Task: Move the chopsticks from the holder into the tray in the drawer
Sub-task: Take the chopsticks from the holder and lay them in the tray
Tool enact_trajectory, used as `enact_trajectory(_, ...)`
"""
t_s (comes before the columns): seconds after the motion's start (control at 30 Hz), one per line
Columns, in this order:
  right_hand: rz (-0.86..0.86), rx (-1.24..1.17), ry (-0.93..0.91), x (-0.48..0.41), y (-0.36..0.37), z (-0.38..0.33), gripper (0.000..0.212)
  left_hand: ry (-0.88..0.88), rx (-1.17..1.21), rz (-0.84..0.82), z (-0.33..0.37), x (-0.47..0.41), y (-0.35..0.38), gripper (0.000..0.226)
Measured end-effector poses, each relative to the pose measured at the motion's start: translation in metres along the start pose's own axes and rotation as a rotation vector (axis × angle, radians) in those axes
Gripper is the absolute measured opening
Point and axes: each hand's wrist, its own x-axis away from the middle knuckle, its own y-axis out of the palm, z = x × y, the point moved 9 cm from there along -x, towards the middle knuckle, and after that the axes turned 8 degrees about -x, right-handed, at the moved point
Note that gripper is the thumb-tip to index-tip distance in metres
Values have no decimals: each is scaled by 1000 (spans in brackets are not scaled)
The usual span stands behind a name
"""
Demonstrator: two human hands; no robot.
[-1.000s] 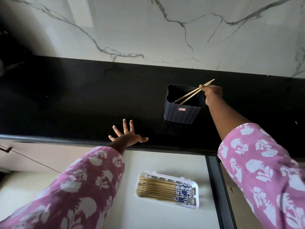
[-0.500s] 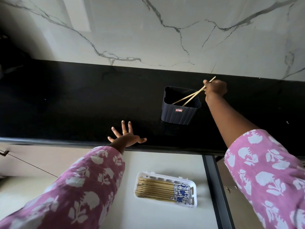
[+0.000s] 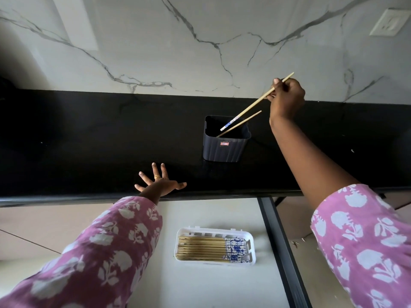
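Note:
A dark ribbed holder (image 3: 225, 150) stands on the black counter. My right hand (image 3: 287, 97) pinches one wooden chopstick (image 3: 253, 104) with a blue-patterned end, lifted almost clear of the holder and slanting up to the right. A second chopstick (image 3: 239, 123) leans in the holder, its end sticking out over the right rim. My left hand (image 3: 159, 182) rests flat on the counter's front edge, fingers spread. Below, in the open white drawer (image 3: 211, 290), a white tray (image 3: 250, 237) holds several chopsticks (image 3: 204, 248) lying side by side.
The black counter (image 3: 89, 141) runs across the view under a white marble wall (image 3: 200, 41) with a socket (image 3: 389, 23) at top right. A dark drawer rail (image 3: 280, 247) bounds the drawer on the right. Beige floor tiles show at left.
My right hand has risen up and to the right, drawing one chopstick out of the holder while the other stays inside. My left hand has stayed on the counter.

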Motion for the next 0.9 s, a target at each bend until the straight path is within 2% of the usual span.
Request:
enact_trajectory(0.03,-12,-24,-11,4,-1,-5,11,3,1,7,0,1,0,106)
enact_trajectory(0.17,-94,-91,-14,24,-3,-14,26,7,11,33,0,3,0,108)
enact_trajectory(0.37,-401,-108,72,76,16,5,24,17,8,57,-2,4,2,107)
enact_trajectory(0.47,-583,30,86,112,30,28,5,18,6,63,-2,4,2,108)
enact_trajectory(0.7,-1014,414,131,230,41,125,11,21,10,63,-1,2,2,108)
enact_trajectory(0.83,-1375,660,19,302,36,170,7,21,12,50,-1,1,2,107)
enact_trajectory(0.9,-1481,764,-61,328,32,189,10,11,11,44,-1,-1,2,107)
